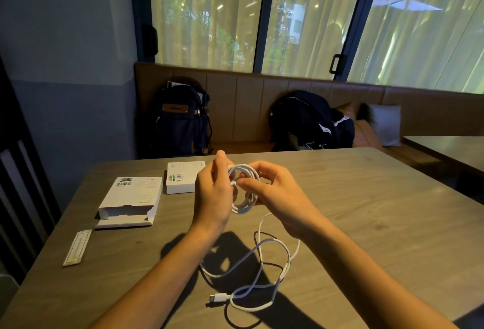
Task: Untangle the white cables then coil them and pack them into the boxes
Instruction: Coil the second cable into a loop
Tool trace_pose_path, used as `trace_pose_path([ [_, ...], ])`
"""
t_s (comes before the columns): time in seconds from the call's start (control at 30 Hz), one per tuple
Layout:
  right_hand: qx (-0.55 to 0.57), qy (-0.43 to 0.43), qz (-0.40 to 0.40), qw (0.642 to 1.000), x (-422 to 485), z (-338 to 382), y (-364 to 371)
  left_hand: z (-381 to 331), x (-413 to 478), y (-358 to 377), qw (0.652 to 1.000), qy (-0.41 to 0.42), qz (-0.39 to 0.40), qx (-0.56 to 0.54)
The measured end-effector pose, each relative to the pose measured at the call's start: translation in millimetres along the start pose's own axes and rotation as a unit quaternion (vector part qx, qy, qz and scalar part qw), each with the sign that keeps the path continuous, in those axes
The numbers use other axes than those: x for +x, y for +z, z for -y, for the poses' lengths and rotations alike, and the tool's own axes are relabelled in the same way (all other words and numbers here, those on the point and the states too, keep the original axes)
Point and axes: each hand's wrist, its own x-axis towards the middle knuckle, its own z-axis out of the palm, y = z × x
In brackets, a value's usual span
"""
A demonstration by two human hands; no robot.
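A wood-grain desk point(366, 197) carries an open white box point(131, 200) at the left, a closed white box point(182, 178) just behind it, a narrow paper strip point(77, 248) nearer, and a white cable point(262, 271) lying in loose loops.

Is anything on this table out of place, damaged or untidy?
Nothing is spilled. One white cable lies loose in crossing loops near the front edge, not yet coiled. The open box has a bent, ragged flap at its near right corner. A paper strip lies beside it.

Left grip point(213, 192) and right grip point(275, 192) hold a coiled white cable point(243, 209) over the counter point(366, 210). Loose loops point(262, 263) at 6 o'clock; open box point(133, 197) and shut box point(180, 176) around 9.
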Motion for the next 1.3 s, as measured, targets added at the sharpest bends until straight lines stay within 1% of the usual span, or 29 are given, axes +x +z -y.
trace_pose_path([
  [0.07, -0.006, -0.020, -0.002, 1.000, -2, -1, 2, 0, 1, -1, 0.999, 0.034, -0.012, 0.028],
  [0.13, 0.002, -0.031, 0.015, 0.999, -4, -2, 1, -1, 3, -3, 0.998, 0.052, -0.013, 0.039],
  [0.2, 0.049, -0.024, 0.061, 0.997, -6, -3, -3, -2, 7, -6, 0.997, 0.063, -0.016, 0.041],
  [0.3, 0.165, 0.008, 0.151, 0.975, -6, 0, -17, -4, 10, -9, 0.997, 0.065, -0.014, 0.033],
  [0.33, 0.180, 0.016, 0.171, 0.969, -6, 0, -22, -4, 11, -9, 0.998, 0.061, -0.008, 0.032],
  [0.4, 0.173, 0.019, 0.189, 0.966, -5, -2, -27, -2, 11, -9, 0.998, 0.057, 0.013, 0.034],
  [0.47, 0.135, 0.002, 0.183, 0.974, -5, -5, -27, -1, 8, -6, 0.997, 0.060, 0.033, 0.041],
  [0.57, 0.076, -0.044, 0.139, 0.986, -4, -11, -25, 1, 4, -2, 0.996, 0.058, 0.056, 0.041],
  [0.7, 0.067, -0.072, 0.089, 0.991, -4, -17, -22, 2, 1, 0, 0.995, 0.061, 0.071, 0.037],
  [0.83, 0.034, -0.098, 0.048, 0.993, 2, -20, -22, 1, 4, -3, 0.991, 0.040, 0.123, 0.016],
  [0.97, 0.048, -0.073, 0.057, 0.995, 10, -13, -27, -1, 9, -6, 0.985, 0.004, 0.173, -0.014],
  [1.07, 0.059, -0.050, 0.070, 0.995, 15, -7, -31, -2, 12, -7, 0.979, -0.006, 0.203, -0.023],
  [1.2, 0.077, -0.034, 0.045, 0.995, 15, -9, -28, 3, 15, -7, 0.983, -0.020, 0.183, 0.002],
  [1.3, 0.044, -0.040, 0.027, 0.998, 10, -15, -23, 7, 15, -10, 0.982, -0.015, 0.187, -0.007],
])
